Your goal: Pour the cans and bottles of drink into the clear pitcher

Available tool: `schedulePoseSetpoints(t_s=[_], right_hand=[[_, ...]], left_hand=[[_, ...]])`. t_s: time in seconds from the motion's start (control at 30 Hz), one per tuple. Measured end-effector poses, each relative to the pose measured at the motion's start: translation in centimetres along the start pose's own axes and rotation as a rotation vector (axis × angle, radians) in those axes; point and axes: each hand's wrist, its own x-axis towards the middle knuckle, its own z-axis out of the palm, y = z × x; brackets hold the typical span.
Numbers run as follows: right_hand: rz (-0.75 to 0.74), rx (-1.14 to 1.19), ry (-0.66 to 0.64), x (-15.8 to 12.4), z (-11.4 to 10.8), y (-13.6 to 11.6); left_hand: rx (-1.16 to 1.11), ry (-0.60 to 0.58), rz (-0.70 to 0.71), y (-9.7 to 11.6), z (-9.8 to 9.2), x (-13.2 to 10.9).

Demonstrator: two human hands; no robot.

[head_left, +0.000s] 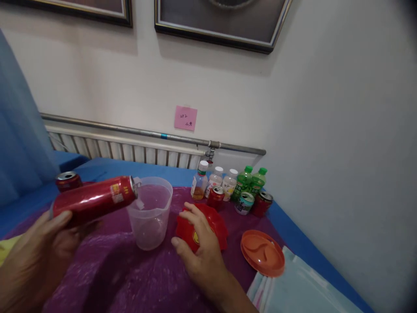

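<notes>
My left hand point(42, 256) is wrapped round a tall red drink can point(94, 201), which lies tipped almost level. The can's top end points right, at the rim of a clear plastic measuring jug point(150, 226). Something pale shows at the can's mouth and inside the jug's left edge; I cannot tell whether it is liquid. The jug stands upright on purple plastic sheeting. My right hand point(202, 252) is open, its fingers apart and holding nothing, in front of a red scalloped dish point(220, 226) that it partly covers.
Behind the dish stand a bottle of amber liquid point(198, 187), green bottles point(244, 180), white-capped bottles, a short red can point(215, 198) and other cans. An orange divided plate point(262, 254) and pale blue pads point(299, 287) lie right. Another red can point(68, 180) stands left.
</notes>
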Motion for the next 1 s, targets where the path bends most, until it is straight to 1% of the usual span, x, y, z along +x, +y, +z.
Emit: schedulePoseSetpoints(t_s=[0.07, 0.1, 0.17, 0.27, 0.4, 0.43, 0.5, 0.6, 0.7, 0.77, 0.83, 1.0], right_hand=[[0.051, -0.01, 0.031, -0.5, 0.3, 1.8], [0.071, -0.015, 0.046, -0.7, 0.4, 2.6], [0.102, -0.025, 0.078, -1.0, 0.7, 3.6], [0.122, -0.028, 0.109, -1.2, 0.7, 4.5], [0.12, -0.013, 0.116, -1.2, 0.7, 5.2], [0.12, -0.011, 0.115, -1.2, 0.7, 5.4], [0.117, -0.009, 0.115, -1.4, 0.8, 5.8], [0.122, 0.001, 0.113, -1.5, 0.9, 6.3], [0.127, 0.005, 0.104, -1.5, 1.0, 6.6], [0.106, -0.009, 0.098, -1.5, 1.2, 6.9], [0.075, -0.034, 0.091, -1.5, 1.4, 7.1], [0.014, -0.084, 0.09, -1.6, 1.5, 7.7]], left_hand=[[-0.137, 0.034, -0.02, 1.3, 1.3, 1.3], [-0.162, 0.036, -0.012, 1.8, 1.9, 1.6], [-0.152, 0.028, 0.063, 2.7, 3.2, 2.0], [-0.053, 0.033, 0.175, 3.5, 4.8, 1.8], [0.148, 0.01, 0.177, 3.9, 6.4, 1.4], [0.178, 0.0, 0.191, 3.7, 6.8, 1.4], [0.22, -0.015, 0.269, 2.9, 7.6, 1.6], [0.298, -0.02, 0.438, 1.0, 8.2, 1.8], [0.501, -0.042, 0.637, -0.8, 8.4, 1.8], [0.584, -0.06, 0.744, -1.4, 8.3, 1.6], [0.587, -0.057, 0.775, -1.8, 8.3, 1.5], [0.558, -0.033, 0.744, -2.1, 8.3, 1.3]])
